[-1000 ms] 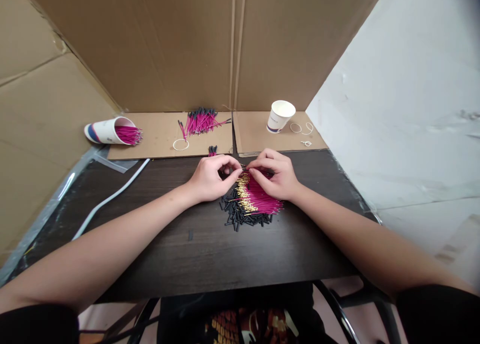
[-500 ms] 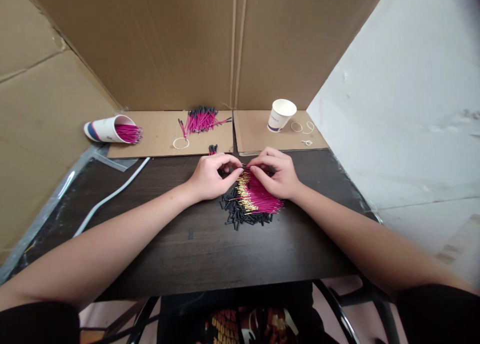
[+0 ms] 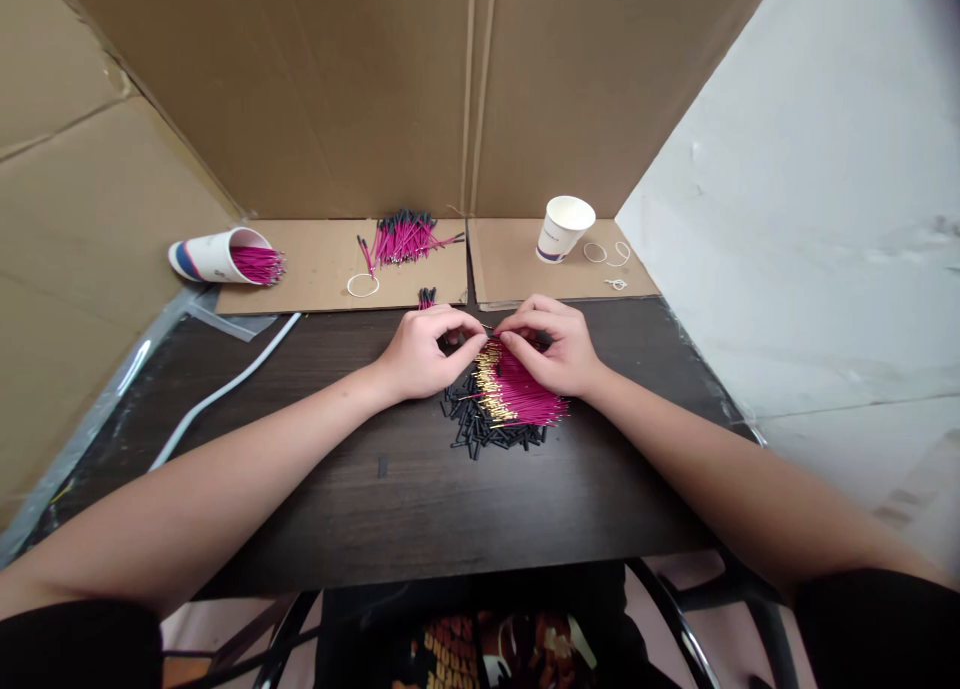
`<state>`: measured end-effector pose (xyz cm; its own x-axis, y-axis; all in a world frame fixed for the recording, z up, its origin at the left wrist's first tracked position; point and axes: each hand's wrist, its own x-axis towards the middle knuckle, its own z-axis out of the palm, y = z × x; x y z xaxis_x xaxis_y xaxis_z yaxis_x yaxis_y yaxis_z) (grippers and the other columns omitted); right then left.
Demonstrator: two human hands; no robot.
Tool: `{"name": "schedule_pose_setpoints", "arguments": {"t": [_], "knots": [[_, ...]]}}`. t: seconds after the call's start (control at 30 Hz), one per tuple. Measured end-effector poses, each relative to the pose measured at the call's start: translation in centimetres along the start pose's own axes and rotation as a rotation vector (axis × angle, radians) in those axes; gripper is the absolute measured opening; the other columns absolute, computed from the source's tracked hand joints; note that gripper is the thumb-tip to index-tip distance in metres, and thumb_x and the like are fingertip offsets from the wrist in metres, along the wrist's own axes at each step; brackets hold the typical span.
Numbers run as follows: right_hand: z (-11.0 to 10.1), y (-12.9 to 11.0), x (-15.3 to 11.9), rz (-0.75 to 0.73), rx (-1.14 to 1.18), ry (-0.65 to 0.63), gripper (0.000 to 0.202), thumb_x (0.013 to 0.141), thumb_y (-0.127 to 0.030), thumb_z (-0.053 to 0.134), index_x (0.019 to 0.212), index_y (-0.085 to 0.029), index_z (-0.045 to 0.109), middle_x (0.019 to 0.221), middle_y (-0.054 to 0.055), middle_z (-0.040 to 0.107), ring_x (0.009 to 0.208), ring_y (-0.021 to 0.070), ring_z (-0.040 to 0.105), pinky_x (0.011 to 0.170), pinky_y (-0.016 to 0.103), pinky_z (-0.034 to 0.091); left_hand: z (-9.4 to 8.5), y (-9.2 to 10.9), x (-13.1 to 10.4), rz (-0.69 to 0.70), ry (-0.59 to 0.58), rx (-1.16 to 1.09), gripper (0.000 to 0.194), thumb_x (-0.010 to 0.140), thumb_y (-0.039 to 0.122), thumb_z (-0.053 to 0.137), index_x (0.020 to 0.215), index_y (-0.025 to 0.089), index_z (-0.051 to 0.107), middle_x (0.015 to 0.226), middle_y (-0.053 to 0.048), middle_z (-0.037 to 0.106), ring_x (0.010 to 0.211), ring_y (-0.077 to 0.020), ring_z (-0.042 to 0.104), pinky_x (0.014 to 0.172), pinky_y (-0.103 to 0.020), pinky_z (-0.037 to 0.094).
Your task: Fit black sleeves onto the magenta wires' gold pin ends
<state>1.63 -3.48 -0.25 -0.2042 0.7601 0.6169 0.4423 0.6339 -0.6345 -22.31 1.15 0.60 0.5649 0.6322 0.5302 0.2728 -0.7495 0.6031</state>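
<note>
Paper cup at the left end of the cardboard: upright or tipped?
Tipped: the paper cup lies on its side, its mouth facing right in the view, with magenta wires poking out.

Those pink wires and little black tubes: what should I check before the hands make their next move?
1. Left hand and right hand fingertips close together: ok.
2. Pink wires in front of the person, gold ends pointing left: ok.
3. Black tubes beside the wires: ok.
4. Piece between the fingertips lined up: cannot tell, too small.
5. Right-side paper cup upright: ok.
6. Left-side paper cup upright: not ok, lying on its side.
</note>
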Motion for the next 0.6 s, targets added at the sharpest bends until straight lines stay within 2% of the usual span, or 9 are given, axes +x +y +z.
{"name": "schedule_pose_setpoints", "arguments": {"t": [0.23, 0.33, 0.43, 0.6], "knots": [[-0.1, -0.1, 0.0, 0.04, 0.016, 0.014, 0.013, 0.098, -0.023, 0.072, 0.094, -0.022, 0.084, 0.082, 0.003, 0.068, 0.068, 0.0157, 0.059, 0.064, 0.034, 0.048, 0.0, -0.2, 0.0, 0.026, 0.005, 0.003, 0.012, 0.1, 0.026, 0.074, 0.094, 0.017, 0.081, 0.081, -0.003, 0.075, 0.071, -0.0153, 0.064, 0.07, -0.031, 0.052], [-0.2, 0.3, 0.1, 0.129, 0.038, 0.059, 0.014, 0.096, -0.024, 0.073, 0.087, -0.023, 0.083, 0.079, 0.003, 0.072, 0.069, 0.0168, 0.062, 0.066, 0.034, 0.05, 0.0, -0.1, 0.0, 0.031, 0.017, 0.001, 0.01, 0.098, 0.025, 0.076, 0.093, 0.017, 0.08, 0.081, -0.003, 0.075, 0.071, -0.0155, 0.064, 0.071, -0.031, 0.052], [-0.2, 1.0, 0.2, 0.247, 0.103, 0.157, 0.014, 0.093, -0.026, 0.075, 0.083, -0.022, 0.083, 0.081, 0.003, 0.078, 0.074, 0.0184, 0.068, 0.072, 0.035, 0.053, 0.1, -0.1, 0.0, 0.048, 0.015, -0.015, 0.008, 0.097, 0.024, 0.078, 0.094, 0.017, 0.081, 0.083, -0.004, 0.077, 0.073, -0.0161, 0.066, 0.073, -0.032, 0.055], [0.1, 2.0, 0.3, 0.389, 0.181, 0.19, 0.013, 0.09, -0.03, 0.078, 0.086, -0.022, 0.086, 0.086, 0.004, 0.083, 0.08, 0.0203, 0.073, 0.078, 0.037, 0.055, 0.3, -0.3, 0.0, 0.138, -0.081, -0.06, 0.01, 0.102, 0.026, 0.077, 0.103, 0.021, 0.086, 0.095, -0.006, 0.08, 0.089, -0.0204, 0.071, 0.087, -0.038, 0.058]]}}
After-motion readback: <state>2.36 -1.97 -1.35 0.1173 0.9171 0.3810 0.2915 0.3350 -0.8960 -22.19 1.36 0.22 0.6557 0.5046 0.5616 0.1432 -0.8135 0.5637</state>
